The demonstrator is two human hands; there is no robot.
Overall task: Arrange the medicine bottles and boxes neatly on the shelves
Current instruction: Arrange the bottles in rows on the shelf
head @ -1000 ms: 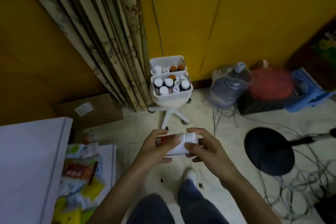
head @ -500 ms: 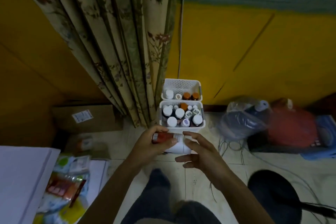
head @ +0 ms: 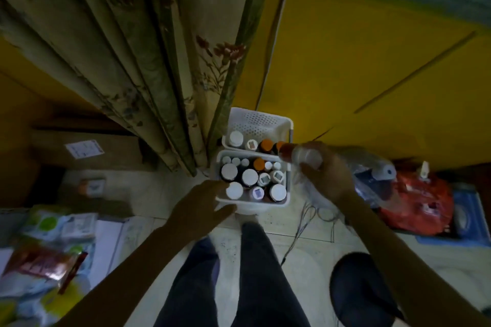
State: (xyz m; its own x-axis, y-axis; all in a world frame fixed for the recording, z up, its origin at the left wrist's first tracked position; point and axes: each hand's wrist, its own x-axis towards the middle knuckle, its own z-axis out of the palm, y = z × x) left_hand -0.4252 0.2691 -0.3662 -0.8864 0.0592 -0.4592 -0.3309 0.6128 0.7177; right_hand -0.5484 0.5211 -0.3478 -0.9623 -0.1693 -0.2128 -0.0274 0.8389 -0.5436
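The white plastic bottle (head: 303,156) with a rust-orange cap lies sideways in the right hand (head: 329,175), fingers curled round its smooth barrel, just above the front basket's (head: 289,180) right rear corner. This looks like the placing step: next, turn it upright and lower it into a gap among the round-capped bottles (head: 249,177). The left hand (head: 202,204), fingers loosely straight, rests at that basket's front-left corner.

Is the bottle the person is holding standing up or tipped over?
Tipped sideways. The right hand grips the bottle with its orange cap pointing left toward the back basket.
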